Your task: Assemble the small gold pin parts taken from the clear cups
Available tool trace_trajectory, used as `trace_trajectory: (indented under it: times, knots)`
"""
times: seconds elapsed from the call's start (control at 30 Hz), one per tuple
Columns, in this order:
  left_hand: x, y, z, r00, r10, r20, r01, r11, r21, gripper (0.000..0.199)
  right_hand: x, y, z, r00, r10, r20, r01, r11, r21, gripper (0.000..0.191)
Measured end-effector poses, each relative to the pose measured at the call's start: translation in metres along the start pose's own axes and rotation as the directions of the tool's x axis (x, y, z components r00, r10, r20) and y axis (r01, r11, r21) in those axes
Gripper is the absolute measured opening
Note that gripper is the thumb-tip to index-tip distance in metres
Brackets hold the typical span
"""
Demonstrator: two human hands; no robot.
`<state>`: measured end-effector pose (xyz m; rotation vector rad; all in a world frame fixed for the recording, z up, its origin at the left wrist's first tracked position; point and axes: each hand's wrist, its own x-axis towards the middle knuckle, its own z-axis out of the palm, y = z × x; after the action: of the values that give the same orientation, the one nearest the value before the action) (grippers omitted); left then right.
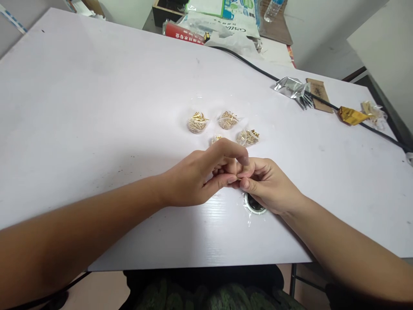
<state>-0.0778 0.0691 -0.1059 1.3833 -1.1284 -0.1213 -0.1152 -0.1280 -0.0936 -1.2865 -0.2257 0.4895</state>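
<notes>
My left hand (196,176) and my right hand (271,185) meet over the table, fingers closed in a pinch. Between the two thumbs a short stretch of a thin gold pin (239,179) shows, its ends hidden by the fingertips. Just beyond the hands stand small clear cups of gold pins: one at the back left (197,123), one at the back right (228,121), one at the front right (248,138). A further cup (215,140) is partly covered by my left hand. Under my right hand lies a round dark dish with a white rim (250,207), partly hidden.
The white table (80,107) spreads wide to the left. A black cable (248,63) crosses its far right side, near silver foil (292,87), brown card (319,95), gold foil (351,116) and a clear bag (376,114). Packages (222,26) lie beyond the far edge.
</notes>
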Motion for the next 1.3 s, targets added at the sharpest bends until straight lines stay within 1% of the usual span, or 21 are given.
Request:
trace_trajectory:
  times: [0.17, 0.33, 0.47, 0.6, 0.7, 0.8, 0.97, 1.17, 1.3]
  knots:
    - [-0.0001, 0.0000, -0.0007, 1.000, 0.022, 0.000, -0.022, 0.998, 0.055, 0.038, -0.0007, 0.0016, -0.0014, 1.000, 0.013, -0.011, -0.013, 1.000, 0.009, 0.019]
    - [-0.0008, 0.0018, -0.0004, 0.999, 0.047, -0.004, -0.046, 0.989, 0.140, 0.034, -0.0007, 0.0029, -0.0029, 0.999, 0.034, 0.012, -0.034, 0.999, 0.037, 0.018]
    - [-0.0001, 0.0010, 0.0008, 0.998, 0.025, -0.054, -0.021, 0.997, 0.080, 0.036, -0.0001, 0.0033, 0.0001, 1.000, -0.023, -0.004, 0.023, 0.996, 0.084, 0.011]
    - [0.0018, 0.0001, 0.0020, 0.996, 0.019, -0.093, -0.019, 1.000, -0.001, 0.038, 0.0006, 0.0027, 0.0043, 0.997, -0.064, -0.040, 0.066, 0.996, 0.067, 0.012]
    - [0.0024, 0.0002, 0.0024, 0.995, 0.013, -0.095, -0.014, 1.000, -0.009, 0.039, 0.0004, 0.0027, 0.0051, 0.995, -0.078, -0.067, 0.081, 0.996, 0.037, 0.014]
    - [0.0021, 0.0006, 0.0023, 0.996, 0.012, -0.087, -0.011, 1.000, 0.012, 0.038, -0.0003, 0.0032, 0.0043, 0.995, -0.067, -0.075, 0.069, 0.997, 0.025, 0.015]
    - [0.0020, 0.0017, 0.0020, 0.997, -0.002, -0.077, 0.003, 1.000, 0.011, 0.037, -0.0014, 0.0036, 0.0037, 0.996, -0.031, -0.080, 0.037, 0.997, 0.069, 0.013]
    - [0.0004, 0.0014, 0.0020, 0.998, 0.011, -0.068, -0.009, 0.999, 0.032, 0.034, -0.0014, 0.0050, 0.0027, 0.998, -0.033, -0.045, 0.037, 0.995, 0.091, 0.011]
    - [-0.0007, 0.0011, 0.0025, 0.998, 0.025, -0.060, -0.022, 0.998, 0.053, 0.032, -0.0017, 0.0064, 0.0017, 0.998, -0.018, -0.064, 0.023, 0.997, 0.073, 0.012]
